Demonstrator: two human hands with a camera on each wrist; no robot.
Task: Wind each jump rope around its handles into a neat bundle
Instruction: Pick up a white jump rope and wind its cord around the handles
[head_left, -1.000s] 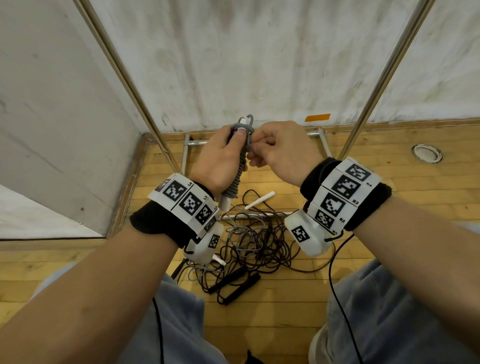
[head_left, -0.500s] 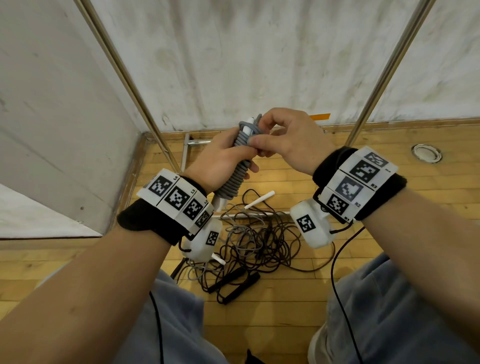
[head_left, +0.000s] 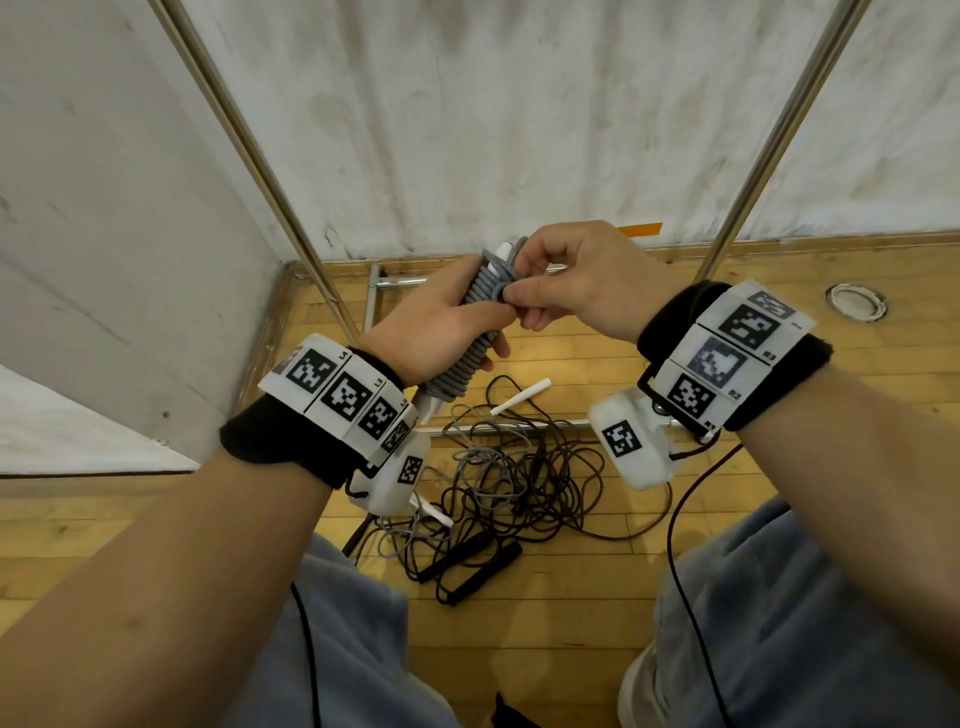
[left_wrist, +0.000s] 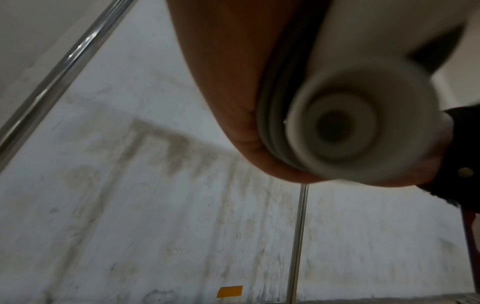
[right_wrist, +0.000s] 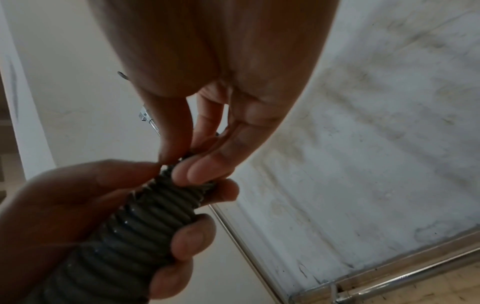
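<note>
Left hand (head_left: 431, 332) gripped wound grey rope bundle (head_left: 475, 332), held tilted mid-air above floor (head_left: 597, 597). Right hand (head_left: 582, 280) pinched rope end at bundle top. Tangled ropes (head_left: 519, 467) lay below on floor.

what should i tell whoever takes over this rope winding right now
Left hand grips the grey rope bundle, cord coiled tight along its white handles.
Right hand pinches the cord's last loop at the bundle's top end.
Done: the grey rope is nearly wound; only the end needs securing.
Left: the tangled pile on the wood floor, dark and grey cords together, with black handles and a white handle. How many ropes are in it is unclear.
</note>
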